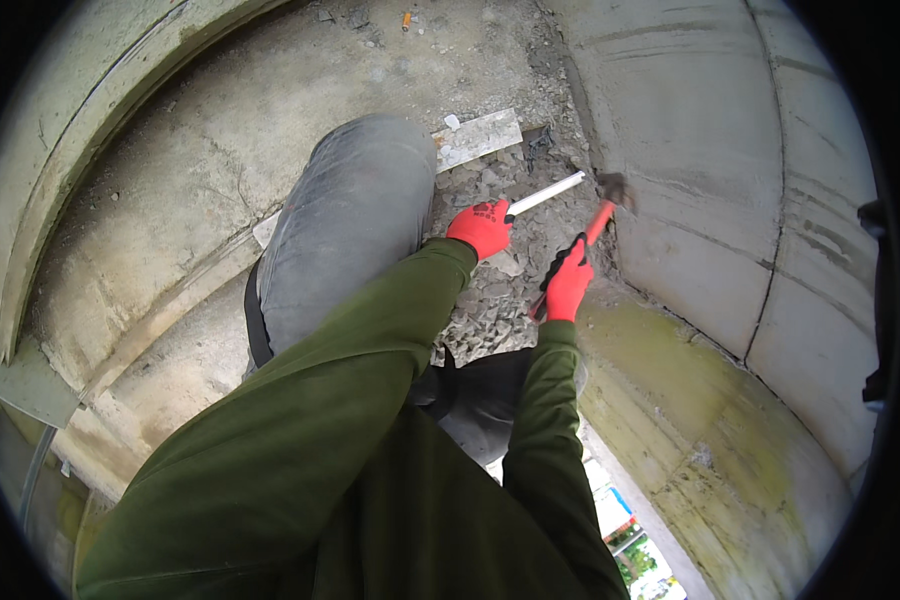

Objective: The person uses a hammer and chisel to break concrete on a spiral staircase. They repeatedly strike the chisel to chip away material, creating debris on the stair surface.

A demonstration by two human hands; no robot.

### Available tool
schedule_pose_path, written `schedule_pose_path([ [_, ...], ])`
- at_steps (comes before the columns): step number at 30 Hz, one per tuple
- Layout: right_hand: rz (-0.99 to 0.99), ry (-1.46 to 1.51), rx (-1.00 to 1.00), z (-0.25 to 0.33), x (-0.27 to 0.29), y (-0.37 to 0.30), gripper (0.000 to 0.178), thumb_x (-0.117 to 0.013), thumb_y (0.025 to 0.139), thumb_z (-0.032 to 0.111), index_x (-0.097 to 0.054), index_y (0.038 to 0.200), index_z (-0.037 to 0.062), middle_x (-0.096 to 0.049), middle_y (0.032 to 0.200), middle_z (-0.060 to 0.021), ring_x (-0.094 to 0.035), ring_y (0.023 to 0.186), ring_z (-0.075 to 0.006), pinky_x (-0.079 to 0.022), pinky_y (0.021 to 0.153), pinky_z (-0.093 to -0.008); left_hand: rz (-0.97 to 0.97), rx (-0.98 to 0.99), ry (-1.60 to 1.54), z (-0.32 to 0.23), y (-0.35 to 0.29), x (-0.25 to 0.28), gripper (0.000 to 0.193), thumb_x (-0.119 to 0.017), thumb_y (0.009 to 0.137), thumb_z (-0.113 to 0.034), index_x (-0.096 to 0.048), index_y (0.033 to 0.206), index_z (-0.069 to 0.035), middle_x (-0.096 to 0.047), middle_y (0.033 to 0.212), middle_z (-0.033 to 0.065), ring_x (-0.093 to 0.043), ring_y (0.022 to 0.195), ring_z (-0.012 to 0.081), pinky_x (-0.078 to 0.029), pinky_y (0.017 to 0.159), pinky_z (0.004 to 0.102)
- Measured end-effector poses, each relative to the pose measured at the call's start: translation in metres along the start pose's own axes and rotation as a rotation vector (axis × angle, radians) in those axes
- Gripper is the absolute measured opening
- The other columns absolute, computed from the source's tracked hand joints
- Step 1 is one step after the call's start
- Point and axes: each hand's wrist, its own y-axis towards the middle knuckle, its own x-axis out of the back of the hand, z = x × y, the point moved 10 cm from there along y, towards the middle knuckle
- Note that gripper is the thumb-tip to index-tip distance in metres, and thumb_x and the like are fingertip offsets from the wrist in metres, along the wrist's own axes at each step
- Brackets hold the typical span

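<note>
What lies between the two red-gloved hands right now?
Head view: only grey concrete rubble lies between the left hand and the right hand.

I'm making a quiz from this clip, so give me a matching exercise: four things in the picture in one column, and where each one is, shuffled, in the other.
Things
1. left hand
2. right hand
3. rubble
4. flat slab piece

Places
A. lying on the ground beyond the raised knee
B. gripping a hammer by its red handle, head at the concrete wall
C. heaped on the ground below both hands
D. closed on a white chisel that points at the wall

Pairs: 1-D, 2-B, 3-C, 4-A
</note>
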Motion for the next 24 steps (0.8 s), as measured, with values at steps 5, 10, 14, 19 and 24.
schedule_pose_path([
  [5, 0.150, 0.237, -0.317, 0.022, -0.005, -0.011, 0.055, -0.047, 0.102, 0.057, -0.054, 0.082, 0.0071, -0.049, 0.058, -0.0003, -0.043, 0.042, -0.0134, -0.038, 0.040, -0.0313, -0.064, -0.030, 0.018, 0.000, 0.016, 0.017, 0.031, -0.059, 0.094, -0.033, -0.059, 0.113, -0.008, -0.069, 0.101, 0.0178, -0.067, 0.095, 0.0381, -0.052, 0.078, 0.0519],
  [10, -0.204, 0.001, 0.360, 0.050, 0.021, -0.012, 0.050, -0.044, 0.106, 0.048, -0.055, 0.082, 0.0055, -0.048, 0.058, -0.0016, -0.043, 0.043, -0.0126, -0.039, 0.042, -0.0301, -0.026, -0.027, 0.001, 0.000, 0.003, 0.003, 0.030, -0.060, 0.094, -0.032, -0.056, 0.112, -0.008, -0.068, 0.098, 0.0195, -0.066, 0.092, 0.0400, -0.052, 0.079, 0.0524],
  [14, 0.106, 0.016, -0.107, -0.024, -0.008, 0.011, 0.055, -0.046, 0.103, 0.056, -0.056, 0.080, 0.0065, -0.048, 0.057, -0.0009, -0.044, 0.041, -0.0145, -0.038, 0.039, -0.0314, -0.046, -0.058, 0.004, 0.000, 0.004, -0.001, 0.029, -0.059, 0.095, -0.031, -0.056, 0.111, -0.008, -0.068, 0.097, 0.0188, -0.067, 0.091, 0.0398, -0.052, 0.078, 0.0524],
  [19, 0.097, 0.376, -0.190, 0.050, -0.003, -0.012, 0.059, -0.045, 0.100, 0.063, -0.053, 0.087, 0.0063, -0.045, 0.057, -0.0005, -0.043, 0.041, -0.0149, -0.039, 0.039, -0.0315, -0.072, -0.010, 0.038, 0.009, 0.006, 0.009, 0.028, -0.059, 0.095, -0.032, -0.059, 0.111, -0.009, -0.069, 0.100, 0.0171, -0.068, 0.092, 0.0376, -0.053, 0.077, 0.0525],
  [24, 0.041, 0.277, -0.095, 0.002, -0.006, -0.003, 0.057, -0.043, 0.103, 0.059, -0.051, 0.084, 0.0055, -0.044, 0.057, -0.0006, -0.041, 0.042, -0.0143, -0.037, 0.040, -0.0312, -0.027, 0.000, 0.009, -0.001, -0.002, 0.007, 0.027, -0.059, 0.094, -0.031, -0.059, 0.111, -0.009, -0.069, 0.101, 0.0177, -0.068, 0.092, 0.0372, -0.053, 0.076, 0.0519],
])
